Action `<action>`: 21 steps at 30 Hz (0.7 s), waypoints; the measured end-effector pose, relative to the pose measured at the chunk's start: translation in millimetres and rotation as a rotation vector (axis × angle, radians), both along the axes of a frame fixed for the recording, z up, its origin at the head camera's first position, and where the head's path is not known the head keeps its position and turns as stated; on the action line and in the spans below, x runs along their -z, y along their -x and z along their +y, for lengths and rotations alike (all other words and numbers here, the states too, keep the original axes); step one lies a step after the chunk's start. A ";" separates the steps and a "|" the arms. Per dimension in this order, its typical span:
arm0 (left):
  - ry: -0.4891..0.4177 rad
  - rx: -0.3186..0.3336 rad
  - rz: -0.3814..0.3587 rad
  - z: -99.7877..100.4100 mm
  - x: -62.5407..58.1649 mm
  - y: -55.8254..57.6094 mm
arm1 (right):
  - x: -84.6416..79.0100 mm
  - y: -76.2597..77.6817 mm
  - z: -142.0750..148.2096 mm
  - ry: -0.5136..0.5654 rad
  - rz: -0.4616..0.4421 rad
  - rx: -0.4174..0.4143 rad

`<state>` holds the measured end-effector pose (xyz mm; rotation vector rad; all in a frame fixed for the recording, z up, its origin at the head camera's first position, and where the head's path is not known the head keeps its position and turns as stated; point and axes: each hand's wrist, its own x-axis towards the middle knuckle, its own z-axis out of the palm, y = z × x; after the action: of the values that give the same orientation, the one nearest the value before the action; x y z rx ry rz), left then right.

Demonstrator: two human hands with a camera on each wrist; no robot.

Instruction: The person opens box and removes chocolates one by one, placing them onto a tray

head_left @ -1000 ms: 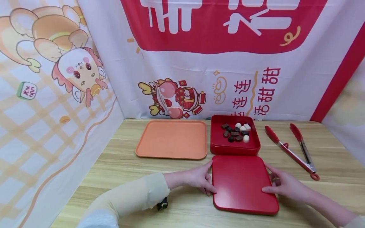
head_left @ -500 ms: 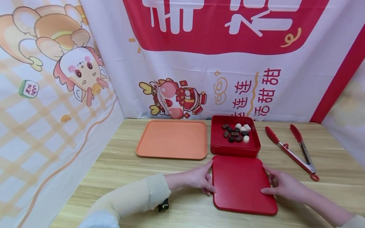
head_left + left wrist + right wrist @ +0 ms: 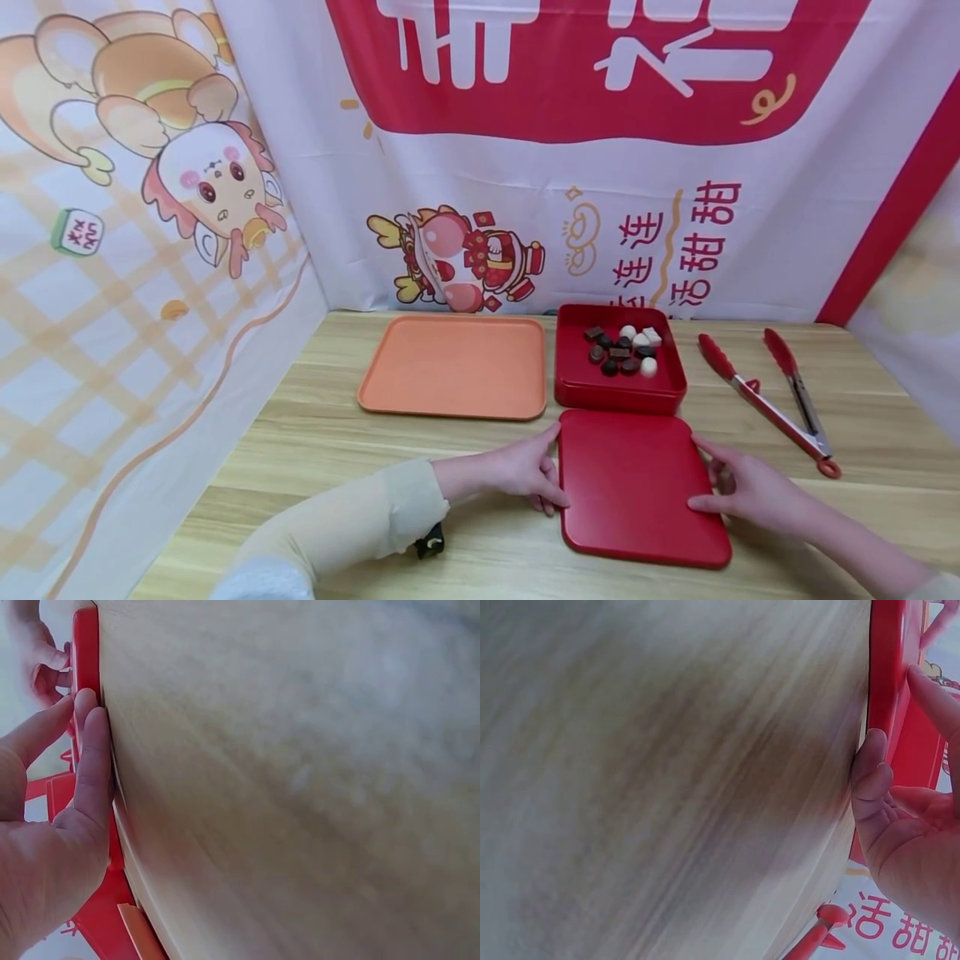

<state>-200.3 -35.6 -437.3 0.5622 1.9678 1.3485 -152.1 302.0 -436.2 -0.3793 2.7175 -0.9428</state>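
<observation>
Person here has L hand [image 3: 525,468] & R hand [image 3: 746,490] gripping opp. sides of the lid [image 3: 637,492] on the worktop [image 3: 300,433], just nearer them than the box [image 3: 617,397] w/ chocs [image 3: 619,353], tongs [image 3: 777,416] to its R.

Desk: pale wood-grain top [image 3: 315,421], far edge against the cloth backdrop.
Far wall: white cloth [image 3: 337,242], lightly creased.
Far wall, top: red panel [image 3: 555,112], wavy lower border, large white characters [image 3: 498,50] cut by frame.
Far wall, lower: red-and-pink cartoon [image 3: 450,258] turned sideways, red lettering [image 3: 703,246] right of it.
Left wall: white cloth with orange check [image 3: 82,333], cartoon animal [image 3: 213,183] upside down.
Right: red stripe [image 3: 896,204], then pale cloth [image 3: 911,358].
Light: soft, even; wrist views dimmer.
</observation>
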 end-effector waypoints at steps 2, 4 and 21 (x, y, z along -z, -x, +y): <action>0.000 0.015 -0.001 -1.4 -1.0 0.4 | -0.4 -0.4 0.4 0.008 0.005 -0.007; 0.003 0.029 -0.001 -3.3 -1.7 0.9 | -1.0 -1.1 0.5 0.013 0.009 -0.006; 0.007 0.102 0.097 -29.1 -27.3 29.5 | -31.1 4.1 8.0 0.033 0.184 0.060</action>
<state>-229.8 -64.7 -410.1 0.7271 1.9911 1.2724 -156.2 310.0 -405.1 -0.4115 2.8972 -1.0165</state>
